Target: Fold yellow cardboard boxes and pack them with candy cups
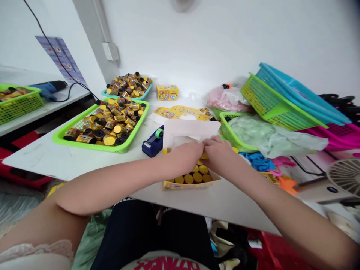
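Left hand [184, 155] and right hand [221, 153] meet, curled, over the shallow yellow cardboard box [191, 184] of yellow-capped canisters at the white table's [70, 161] near edge; their grip I cannot tell; better to brace the box, I'd judge, and work gently.

An open yellow cardboard box [188, 185] is sitting just below the centre of the frame, its white lid flap [191, 130] standing raised behind it. Small round yellow-capped canisters [197, 177] are standing upright in rows inside, partly hidden.
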The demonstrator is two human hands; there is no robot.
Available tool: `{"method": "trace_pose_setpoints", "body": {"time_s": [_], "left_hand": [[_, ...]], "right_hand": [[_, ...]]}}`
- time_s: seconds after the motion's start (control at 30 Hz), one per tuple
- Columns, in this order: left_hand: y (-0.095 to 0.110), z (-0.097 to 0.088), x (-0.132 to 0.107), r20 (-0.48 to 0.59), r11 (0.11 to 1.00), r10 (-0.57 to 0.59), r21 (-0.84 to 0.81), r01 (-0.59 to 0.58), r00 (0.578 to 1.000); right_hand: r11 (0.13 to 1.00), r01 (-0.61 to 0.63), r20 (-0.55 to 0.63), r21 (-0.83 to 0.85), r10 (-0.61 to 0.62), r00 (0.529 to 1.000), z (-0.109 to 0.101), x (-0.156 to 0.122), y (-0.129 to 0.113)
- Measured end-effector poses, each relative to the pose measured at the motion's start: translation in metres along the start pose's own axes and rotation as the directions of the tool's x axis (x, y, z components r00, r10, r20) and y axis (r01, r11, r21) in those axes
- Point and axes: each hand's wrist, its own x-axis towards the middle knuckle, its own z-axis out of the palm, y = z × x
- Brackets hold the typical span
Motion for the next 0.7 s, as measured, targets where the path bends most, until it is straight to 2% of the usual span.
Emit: {"method": "trace_pose_setpoints", "body": {"time_s": [0.1, 0.27, 0.33, 0.4, 0.43, 0.47, 0.5, 0.53, 0.57, 0.6, 0.63, 0.67, 0.7], "left_hand": [[0.013, 0.001, -0.002, 0.058, 0.996, -0.059, 0.069, 0.055, 0.997], [0.024, -0.004, -0.008, 0.047, 0.977, -0.148, 0.164, 0.139, 0.988], [0.022, -0.015, -0.014, 0.018, 0.983, -0.109, 0.154, 0.104, 0.994], [0.017, -0.029, -0.023, -0.109, 1.0, 0.022, 0.014, -0.02, 0.994], [0.015, -0.036, -0.028, -0.216, 0.987, 0.084, -0.114, -0.111, 0.973], [0.013, -0.041, -0.032, -0.339, 0.94, 0.114, -0.269, -0.212, 0.934], [0.012, -0.044, -0.035, -0.457, 0.852, 0.095, -0.423, -0.309, 0.885], [0.011, -0.044, -0.038, -0.55, 0.737, 0.03, -0.552, -0.39, 0.835], [0.01, -0.043, -0.04, -0.607, 0.612, -0.053, -0.647, -0.455, 0.793], [0.01, -0.039, -0.042, -0.636, 0.494, -0.134, -0.707, -0.505, 0.76], [0.01, -0.034, -0.044, -0.643, 0.399, -0.195, -0.742, -0.539, 0.74], [0.009, -0.029, -0.047, -0.641, 0.337, -0.229, -0.758, -0.559, 0.732], [0.008, -0.023, -0.051, -0.642, 0.31, -0.241, -0.761, -0.569, 0.728]], "right_hand": [[0.995, -0.092, -0.048, -0.05, 0.09, 0.995, 0.008, -0.004, -0.011], [0.985, -0.17, -0.161, -0.024, 0.165, 0.973, 0.009, -0.016, -0.016], [0.978, -0.174, -0.194, 0.11, 0.193, 0.962, 0.001, -0.024, -0.013], [0.908, -0.126, -0.205, 0.399, 0.222, 0.953, -0.008, -0.031, -0.012], [0.801, -0.06, -0.193, 0.595, 0.215, 0.957, -0.012, -0.034, -0.012], [0.626, 0.023, -0.176, 0.779, 0.184, 0.967, -0.016, -0.037, -0.014], [0.405, 0.1, -0.164, 0.909, 0.128, 0.978, -0.018, -0.038, -0.017], [0.186, 0.157, -0.173, 0.97, 0.069, 0.983, -0.02, -0.039, -0.022], [0.016, 0.197, -0.197, 0.98, 0.028, 0.98, -0.02, -0.039, -0.028], [-0.084, 0.228, -0.227, 0.97, 0.018, 0.974, -0.02, -0.039, -0.035], [-0.118, 0.259, -0.256, 0.959, 0.035, 0.966, -0.019, -0.038, -0.043], [-0.107, 0.294, -0.288, 0.95, 0.07, 0.955, -0.019, -0.038, -0.05], [-0.069, 0.337, -0.328, 0.939, 0.112, 0.938, -0.019, -0.037, -0.055]]}}
